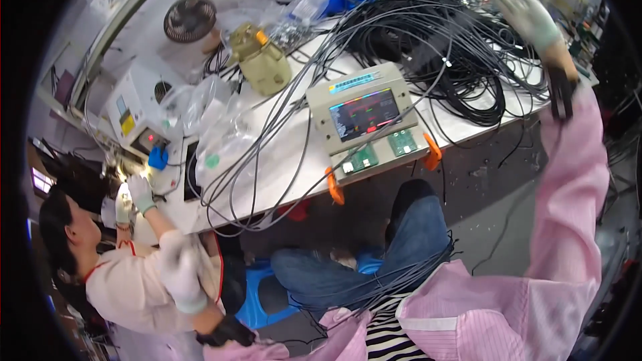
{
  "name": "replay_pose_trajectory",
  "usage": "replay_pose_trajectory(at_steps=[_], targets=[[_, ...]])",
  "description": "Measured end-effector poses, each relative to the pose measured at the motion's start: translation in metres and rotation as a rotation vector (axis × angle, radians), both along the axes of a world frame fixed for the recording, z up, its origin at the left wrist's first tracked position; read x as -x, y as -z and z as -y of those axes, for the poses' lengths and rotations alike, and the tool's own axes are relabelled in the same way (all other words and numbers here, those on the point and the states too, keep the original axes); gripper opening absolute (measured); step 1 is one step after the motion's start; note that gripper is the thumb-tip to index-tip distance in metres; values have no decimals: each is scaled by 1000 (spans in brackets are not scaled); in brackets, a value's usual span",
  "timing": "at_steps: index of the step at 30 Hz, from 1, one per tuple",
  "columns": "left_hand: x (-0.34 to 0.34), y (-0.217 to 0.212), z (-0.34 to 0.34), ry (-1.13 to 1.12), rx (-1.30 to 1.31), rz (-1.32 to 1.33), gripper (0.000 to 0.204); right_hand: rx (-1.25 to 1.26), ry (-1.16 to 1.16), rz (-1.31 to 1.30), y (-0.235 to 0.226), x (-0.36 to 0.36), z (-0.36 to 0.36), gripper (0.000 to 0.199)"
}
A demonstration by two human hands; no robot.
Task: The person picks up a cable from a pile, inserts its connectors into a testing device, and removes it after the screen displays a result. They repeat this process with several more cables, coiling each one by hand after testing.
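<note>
Cables (428,33) lie heaped on the worktop (277,184), far right, where your right hand (533,21), fingers outstretched, seems at a reaching step calling for care against snags; your left hand (182,274) is too blurred to tell its fingers' state.

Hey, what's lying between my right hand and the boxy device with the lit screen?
A big tangle of black and grey cables lies between your gloved right hand and the device with the lit screen, as the head view shows.
</note>
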State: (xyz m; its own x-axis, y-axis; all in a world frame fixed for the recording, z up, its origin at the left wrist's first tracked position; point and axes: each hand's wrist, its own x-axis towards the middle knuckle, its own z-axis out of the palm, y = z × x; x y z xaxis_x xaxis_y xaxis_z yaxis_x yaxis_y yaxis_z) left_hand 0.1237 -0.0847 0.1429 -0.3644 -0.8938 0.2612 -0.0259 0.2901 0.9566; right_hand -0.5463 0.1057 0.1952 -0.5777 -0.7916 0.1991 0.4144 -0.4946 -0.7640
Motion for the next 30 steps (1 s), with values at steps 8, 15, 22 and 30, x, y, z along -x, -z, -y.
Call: replay_pose_trajectory(at_steps=[8, 15, 22, 30], targets=[[122, 19, 67, 21, 767, 797, 18, -258, 288, -44, 71, -56, 62, 53], [152, 21, 79, -4, 1067, 892, 20, -398, 205, -59, 105, -61, 19, 31], [189, 6, 99, -45, 1326, 1127, 40, -419, 351, -166, 101, -69, -13, 28], [167, 43, 72, 243, 1267, 994, 67, -637, 657, -262, 111, -67, -105, 27]])
